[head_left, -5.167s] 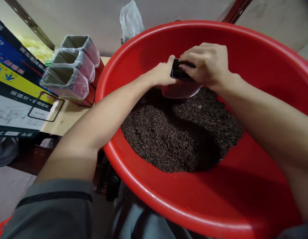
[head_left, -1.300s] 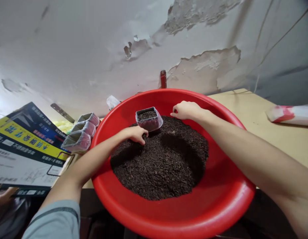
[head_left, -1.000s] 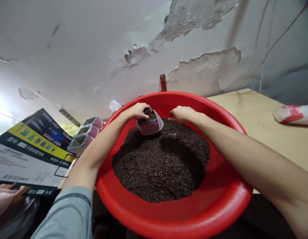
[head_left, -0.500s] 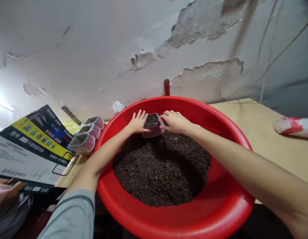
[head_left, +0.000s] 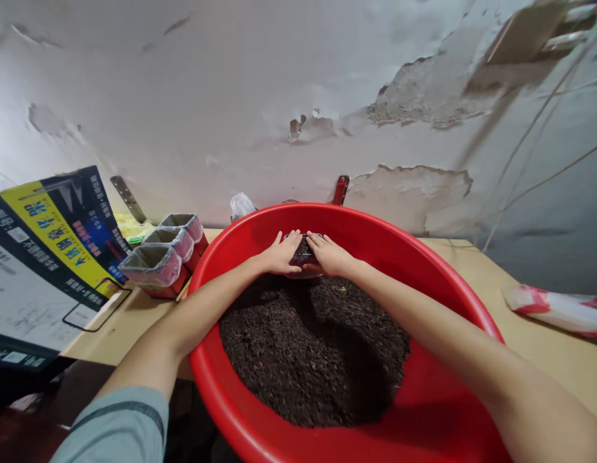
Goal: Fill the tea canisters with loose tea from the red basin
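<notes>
Left hand (head_left: 281,255): mine, spread flat over the left side of the small box (head_left: 305,274)
Between my hands: that box, far in the red basin (head_left: 426,260), long axis hidden
Right hand (head_left: 330,256): spread flat over its right, equally near

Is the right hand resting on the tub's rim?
No: the right hand is on the small container inside the red tub, opposite the left hand.

The bare left hand (head_left: 281,255) and bare right hand (head_left: 331,257) hide the sides of the small plastic-lined rectangular container (head_left: 305,274). Cut off: round red plastic basin (head_left: 437,411), six o'clock; navy-and-yellow printed cardboard box (head_left: 57,257), nine.
</notes>
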